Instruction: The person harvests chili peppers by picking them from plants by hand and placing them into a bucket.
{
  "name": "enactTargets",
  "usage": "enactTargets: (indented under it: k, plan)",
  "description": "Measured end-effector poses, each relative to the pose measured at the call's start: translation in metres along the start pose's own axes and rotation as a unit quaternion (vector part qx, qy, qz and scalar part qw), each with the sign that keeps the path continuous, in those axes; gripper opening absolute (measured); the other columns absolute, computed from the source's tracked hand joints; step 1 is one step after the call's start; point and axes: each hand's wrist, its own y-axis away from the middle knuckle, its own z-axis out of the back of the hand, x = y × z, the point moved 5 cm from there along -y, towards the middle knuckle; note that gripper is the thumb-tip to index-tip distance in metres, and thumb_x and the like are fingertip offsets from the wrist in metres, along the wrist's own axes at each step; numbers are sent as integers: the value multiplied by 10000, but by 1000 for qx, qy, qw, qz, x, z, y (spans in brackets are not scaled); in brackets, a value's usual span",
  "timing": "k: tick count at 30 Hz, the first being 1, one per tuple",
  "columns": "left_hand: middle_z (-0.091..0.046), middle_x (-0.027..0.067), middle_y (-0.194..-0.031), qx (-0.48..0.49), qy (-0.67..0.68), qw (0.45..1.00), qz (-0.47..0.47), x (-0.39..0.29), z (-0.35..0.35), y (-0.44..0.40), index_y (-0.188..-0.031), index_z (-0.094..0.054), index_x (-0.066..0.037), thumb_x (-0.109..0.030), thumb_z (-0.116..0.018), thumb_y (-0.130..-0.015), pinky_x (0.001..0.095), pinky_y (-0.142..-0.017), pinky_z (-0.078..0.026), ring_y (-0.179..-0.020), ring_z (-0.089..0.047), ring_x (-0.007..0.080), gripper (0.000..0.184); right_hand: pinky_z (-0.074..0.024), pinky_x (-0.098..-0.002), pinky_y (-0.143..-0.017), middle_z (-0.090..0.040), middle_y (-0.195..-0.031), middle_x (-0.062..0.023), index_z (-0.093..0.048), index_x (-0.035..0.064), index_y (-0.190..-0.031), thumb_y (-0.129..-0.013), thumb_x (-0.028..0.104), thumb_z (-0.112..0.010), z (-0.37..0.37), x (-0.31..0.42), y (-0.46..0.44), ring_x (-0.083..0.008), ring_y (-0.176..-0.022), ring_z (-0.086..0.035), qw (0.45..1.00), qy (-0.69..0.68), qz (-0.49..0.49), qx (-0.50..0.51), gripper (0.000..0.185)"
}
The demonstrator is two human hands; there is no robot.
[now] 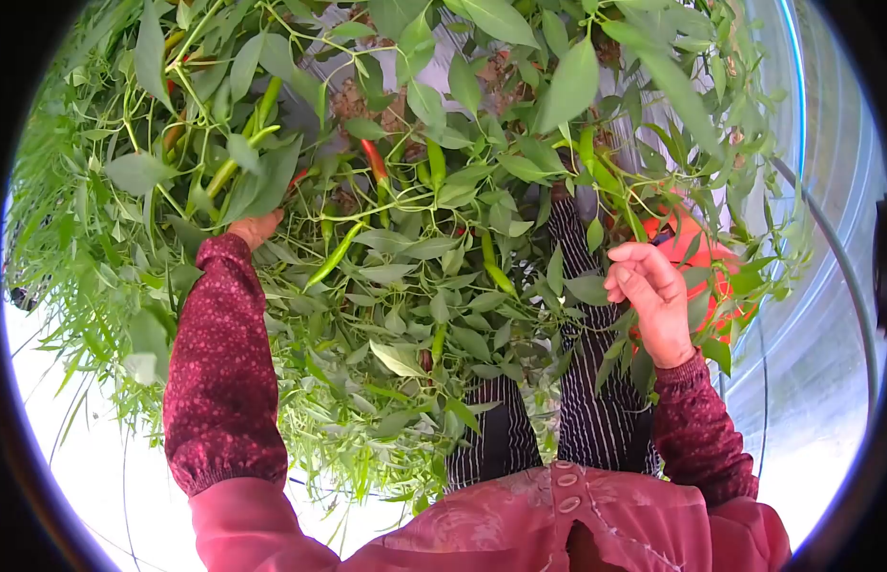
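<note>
Leafy pepper plants fill the view, with long green peppers (336,256) and a red pepper (374,161) hanging among the leaves. My left hand (257,228) reaches into the foliage at the left, near a red pepper tip; leaves hide its fingers. On the right, my right hand (649,296) is raised beside the plants with its fingers curled and thumb against them, just below a hanging green pepper (634,225). Whether anything small is pinched there cannot be made out.
A red-orange object (690,250) lies behind leaves beyond my right hand. Clear plastic sheeting (825,276) with a grey hose (842,255) runs down the right side. My striped trouser legs (588,419) stand among the lower leaves.
</note>
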Motion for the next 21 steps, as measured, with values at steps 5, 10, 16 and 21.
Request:
enactTargets:
  k: [5, 10, 16, 21]
  plan:
    - [-539, 130, -1196, 148, 119, 981, 44, -4, 2, 28, -1153, -536, -57, -303, -500, -861, 363, -968, -355, -1099, -480, 318, 384, -453, -204, -677, -581, -814, 5, -553, 45, -1073, -898, 64, -522, -4, -4, -2, -67, -746, -544, 1000, 7, -3, 7, 179]
    - [-487, 122, -1270, 181, -19, 979, 93, -19, 20, 37, -1269, -442, -59, -208, -566, -809, 361, -988, -332, -1158, -443, 288, 499, -444, -196, -666, -585, -807, 9, -559, 49, -1068, -898, 68, -522, -4, -5, -2, -60, -728, -540, 1000, 1, -7, -5, 175]
    - [-389, 133, -1367, -29, -173, 983, -51, 56, -19, -16, -1326, -403, -90, -294, -480, -890, 372, -1068, -257, -1258, -352, 299, 487, -437, -191, -656, -587, -796, 9, -565, 49, -1060, -896, 77, -520, -1, -9, -5, -60, -703, -538, 1000, 4, -9, -16, 172]
    - [-335, 131, -1408, 147, -152, 977, 38, -30, 36, 1, -1354, -372, -115, -341, -490, -887, 377, -1083, -229, -1303, -292, 295, 533, -439, -195, -658, -587, -796, 10, -567, 51, -1060, -896, 75, -518, -3, -15, -3, -58, -698, -535, 1000, 7, -19, -15, 173]
